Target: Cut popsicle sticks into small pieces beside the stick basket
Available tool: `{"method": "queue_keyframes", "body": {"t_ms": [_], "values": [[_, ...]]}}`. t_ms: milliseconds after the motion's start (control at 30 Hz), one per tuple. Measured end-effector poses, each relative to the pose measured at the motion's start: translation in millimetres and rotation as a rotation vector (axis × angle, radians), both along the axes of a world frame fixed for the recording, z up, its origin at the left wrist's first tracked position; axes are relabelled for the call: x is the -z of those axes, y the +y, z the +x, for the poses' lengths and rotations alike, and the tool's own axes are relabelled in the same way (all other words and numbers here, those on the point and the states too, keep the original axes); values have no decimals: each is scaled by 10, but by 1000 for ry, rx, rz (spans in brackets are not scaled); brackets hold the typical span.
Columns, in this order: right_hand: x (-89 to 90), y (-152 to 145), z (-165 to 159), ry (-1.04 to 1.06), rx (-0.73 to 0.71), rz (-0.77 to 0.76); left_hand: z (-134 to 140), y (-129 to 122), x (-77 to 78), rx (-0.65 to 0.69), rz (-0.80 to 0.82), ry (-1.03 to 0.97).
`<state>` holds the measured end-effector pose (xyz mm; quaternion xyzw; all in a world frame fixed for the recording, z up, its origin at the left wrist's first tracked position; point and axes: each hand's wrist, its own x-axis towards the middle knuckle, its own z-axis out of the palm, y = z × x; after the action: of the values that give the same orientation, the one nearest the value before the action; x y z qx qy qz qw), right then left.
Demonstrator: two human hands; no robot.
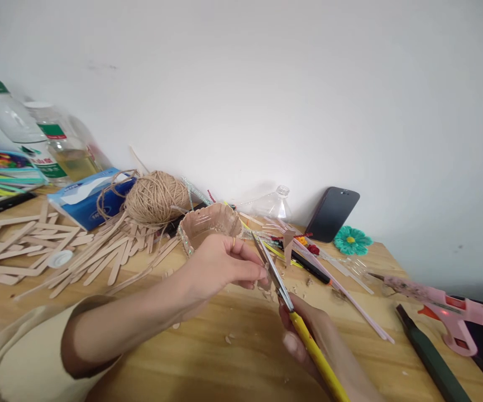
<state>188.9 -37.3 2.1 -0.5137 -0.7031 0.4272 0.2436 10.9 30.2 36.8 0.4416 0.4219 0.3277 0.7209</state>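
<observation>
Your yellow-handled scissors point(305, 333) hang over the surface point(207, 363), your right hand point(321, 330) clamped on them, blades point(283, 292) pointing away from you. Your left hand point(220, 261) has its fingertips together just beside the blades; what they pinch, you cannot tell. Beyond are 1 scalloped dish point(207, 218) and 1 twine ball point(157, 195).

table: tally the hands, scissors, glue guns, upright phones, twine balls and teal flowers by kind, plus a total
Hands: 2, the left hand and the right hand
Scissors: 1
Glue gun: 1
Phone: 1
Twine ball: 1
Teal flower: 1
Total: 7
</observation>
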Motion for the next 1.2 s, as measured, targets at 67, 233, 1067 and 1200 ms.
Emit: {"method": "queue_keyframes", "body": {"t_ms": [67,233,1067,1200], "values": [[32,3,25,-39,10,-26,-16,17,-7,-26,5,9],[115,1,58,-47,40,-51,-65,65,-50,-116,21,-5],[358,81,90,175,-19,-47,-17,-13,18,-50,-12,-114],[354,105,114,158,-43,-100,-14,-23,48,-46,-5,-122]]}}
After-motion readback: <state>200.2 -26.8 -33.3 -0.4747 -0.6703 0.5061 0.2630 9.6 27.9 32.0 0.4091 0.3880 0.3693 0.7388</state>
